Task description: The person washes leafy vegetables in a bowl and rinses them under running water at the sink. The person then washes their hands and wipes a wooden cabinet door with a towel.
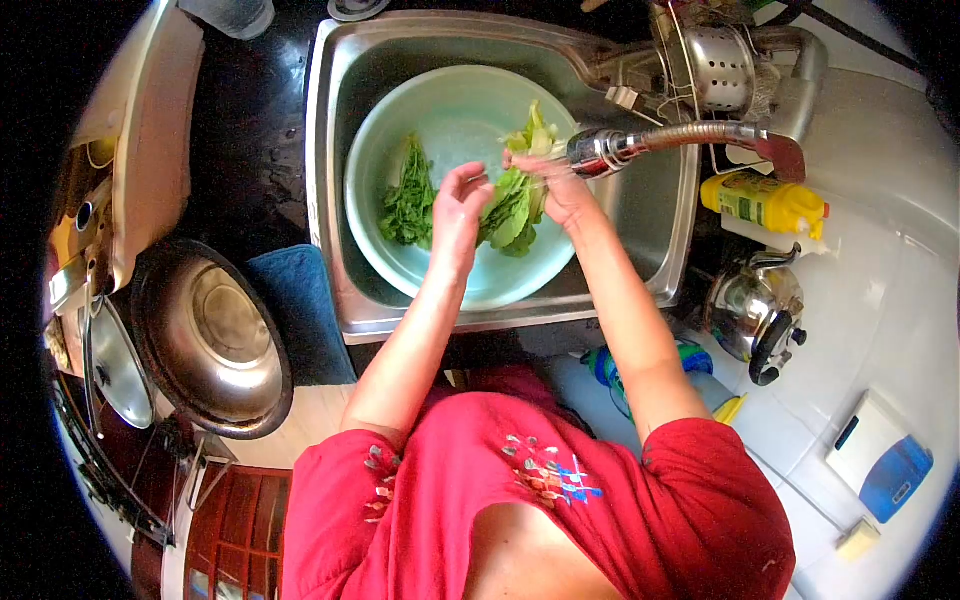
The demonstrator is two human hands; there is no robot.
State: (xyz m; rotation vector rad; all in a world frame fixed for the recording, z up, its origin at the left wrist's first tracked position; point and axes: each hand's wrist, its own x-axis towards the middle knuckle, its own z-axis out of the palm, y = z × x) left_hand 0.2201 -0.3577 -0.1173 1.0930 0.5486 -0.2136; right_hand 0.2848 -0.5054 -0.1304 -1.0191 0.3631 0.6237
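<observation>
A pale green basin (pixel 480 290) sits in the steel sink. Inside it, a bunch of dark leafy herbs (pixel 408 205) lies at the left. My right hand (pixel 560 192) is closed on a leafy green vegetable (pixel 515 222), whose pale stalks point away from me and whose broad leaves hang toward me. Water runs from the tap head (pixel 597 153) over that hand and the stalks. My left hand (pixel 460 208) is beside the leaves, fingers loosely bent and apart, with nothing visible in it; whether it touches them I cannot tell.
Around the basin runs the sink's steel rim (pixel 333 250). A yellow bottle (pixel 755 203) and a kettle (pixel 745 300) stand on the right. To the left are a large metal bowl (pixel 180 330) and a blue cloth (pixel 300 310). A cutlery holder (pixel 720 70) stands behind the tap.
</observation>
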